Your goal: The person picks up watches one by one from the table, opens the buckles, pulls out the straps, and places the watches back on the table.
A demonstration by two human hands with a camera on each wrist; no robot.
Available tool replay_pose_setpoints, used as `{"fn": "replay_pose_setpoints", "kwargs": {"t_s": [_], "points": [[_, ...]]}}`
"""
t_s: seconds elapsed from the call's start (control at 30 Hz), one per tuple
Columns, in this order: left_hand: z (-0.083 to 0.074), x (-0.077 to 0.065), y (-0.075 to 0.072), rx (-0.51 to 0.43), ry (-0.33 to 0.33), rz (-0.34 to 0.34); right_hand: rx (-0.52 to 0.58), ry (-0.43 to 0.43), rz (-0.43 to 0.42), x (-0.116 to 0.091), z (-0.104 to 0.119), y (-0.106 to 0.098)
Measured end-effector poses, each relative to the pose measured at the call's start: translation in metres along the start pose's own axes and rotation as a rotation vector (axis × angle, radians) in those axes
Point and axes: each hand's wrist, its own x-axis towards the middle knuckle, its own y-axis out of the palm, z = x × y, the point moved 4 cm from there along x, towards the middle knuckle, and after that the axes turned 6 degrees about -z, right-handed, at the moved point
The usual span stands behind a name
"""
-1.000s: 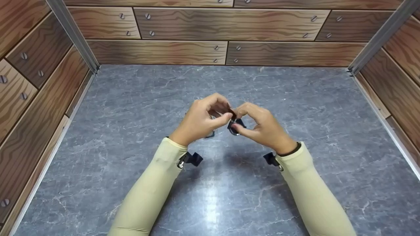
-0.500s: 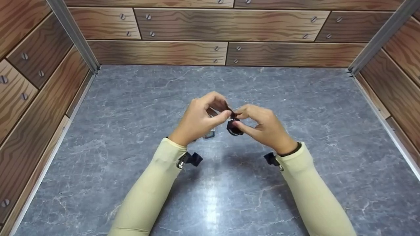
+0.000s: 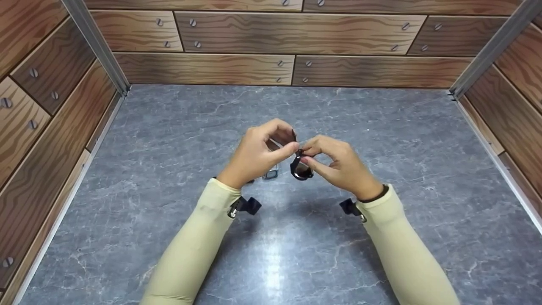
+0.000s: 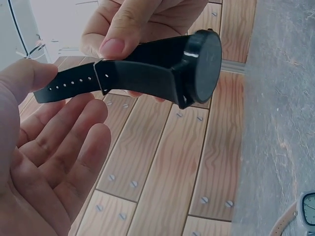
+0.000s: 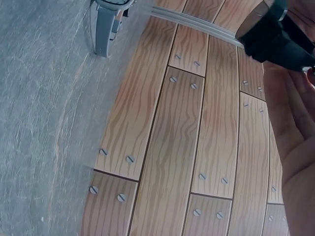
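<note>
A black wristwatch (image 3: 301,171) is held up between both hands, its round case hanging low in the head view. My left hand (image 3: 269,148) pinches the holed end of the strap (image 4: 69,83), its thumb on top in the left wrist view. My right hand (image 3: 332,156) pinches the strap by the buckle, thumb (image 4: 114,47) against the band. Through the narrow metal loop the holed strap passes, forming a closed ring. The watch case (image 4: 208,66) points away from the left palm. In the right wrist view the case and band (image 5: 275,42) show only in part.
On the grey marbled table (image 3: 178,178), a square-faced watch (image 3: 271,173) lies partly behind my left hand. A pale strap watch (image 4: 306,211) shows at the left wrist view's corner, and a grey strap watch (image 5: 104,24) in the right. Wood-patterned walls (image 3: 237,67) enclose the table.
The watch case has swung down and slightly left below my fingers, and its ring shows more fully. The right hand has shifted slightly; the square-faced watch on the table is more visible.
</note>
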Motion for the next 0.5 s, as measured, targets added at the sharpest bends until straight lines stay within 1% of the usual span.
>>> {"fn": "replay_pose_setpoints", "kwargs": {"t_s": [0.2, 0.4, 0.5], "points": [[-0.0003, 0.0001, 0.0013, -0.005, -0.018, 0.027, 0.013, -0.001, -0.027, 0.0010, 0.0025, -0.0003], [-0.0018, 0.0001, 0.0016, 0.000, -0.009, 0.047, 0.022, 0.002, -0.042, 0.0020, 0.0036, -0.0007], [-0.0014, -0.0004, 0.0018, 0.024, -0.004, 0.059, 0.021, 0.017, -0.064, 0.0023, 0.0026, -0.0013]]}}
